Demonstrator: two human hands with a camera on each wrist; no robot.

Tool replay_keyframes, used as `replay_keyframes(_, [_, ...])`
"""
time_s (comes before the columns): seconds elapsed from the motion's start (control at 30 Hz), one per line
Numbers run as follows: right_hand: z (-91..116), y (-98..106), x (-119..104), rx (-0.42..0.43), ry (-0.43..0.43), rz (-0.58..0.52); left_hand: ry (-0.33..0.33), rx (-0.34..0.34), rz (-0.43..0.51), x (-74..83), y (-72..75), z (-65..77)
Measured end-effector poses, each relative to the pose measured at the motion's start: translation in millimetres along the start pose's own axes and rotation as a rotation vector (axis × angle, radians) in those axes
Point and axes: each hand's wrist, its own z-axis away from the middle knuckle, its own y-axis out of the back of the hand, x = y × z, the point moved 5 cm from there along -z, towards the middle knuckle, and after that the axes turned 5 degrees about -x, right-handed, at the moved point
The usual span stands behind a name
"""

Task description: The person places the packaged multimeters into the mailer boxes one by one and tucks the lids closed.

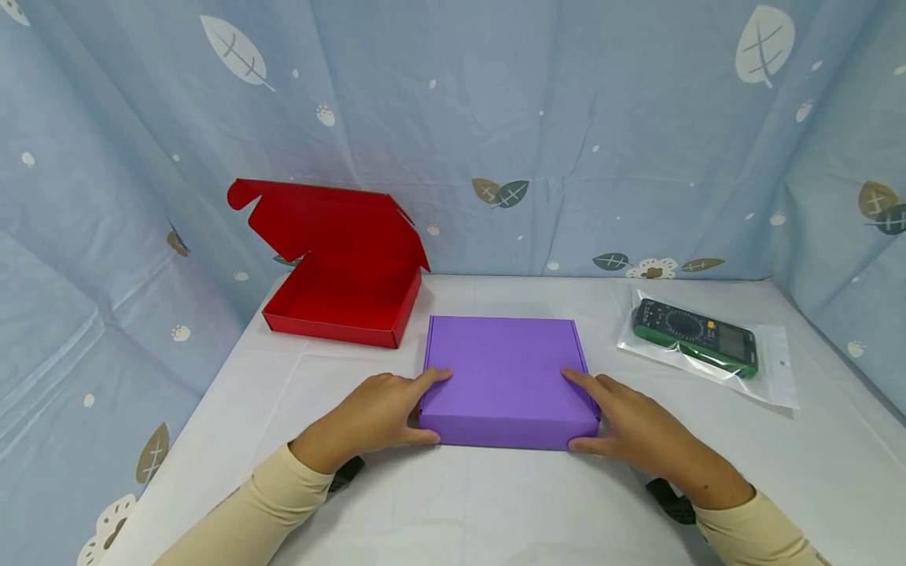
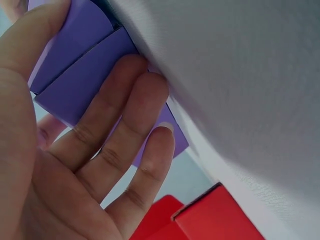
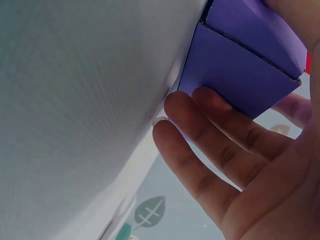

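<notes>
A closed purple cardboard box [image 1: 506, 369] lies flat on the white table in the head view. My left hand [image 1: 382, 410] grips its left front corner, thumb at the front face and index finger on the lid. At the opposite front corner, my right hand [image 1: 633, 418] holds the box in the same way. The left wrist view shows the other left fingers [image 2: 145, 102] along the box's side, low by the tabletop. In the right wrist view, right fingertips [image 3: 212, 97] touch the other side panel of the purple box [image 3: 235, 65].
An open red cardboard box [image 1: 333, 330] stands at the back left, its lid raised toward the blue leaf-print curtain [image 1: 396, 94]. On the right, a green and black multimeter [image 1: 697, 338] lies in a clear plastic bag [image 1: 778, 365] on the white table [image 1: 453, 511].
</notes>
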Motion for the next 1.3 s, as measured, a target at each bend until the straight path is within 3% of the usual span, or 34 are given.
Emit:
replay_keyframes(0.27, [0.5,0.9,-2.9,0.024,0.008,0.021,-0.027,0.033,-0.031,1.6,-0.7,-1.4])
replay_keyframes(0.67, [1.3,2.0,-5.9,0.03,0.01,0.022,-0.025,0.024,-0.019,2.1,0.2,-0.7])
replay_keyframes(1.3, [-1.5,2.3,-2.9,0.019,0.009,0.007,0.007,-0.056,0.061,-1.7,1.4,2.4])
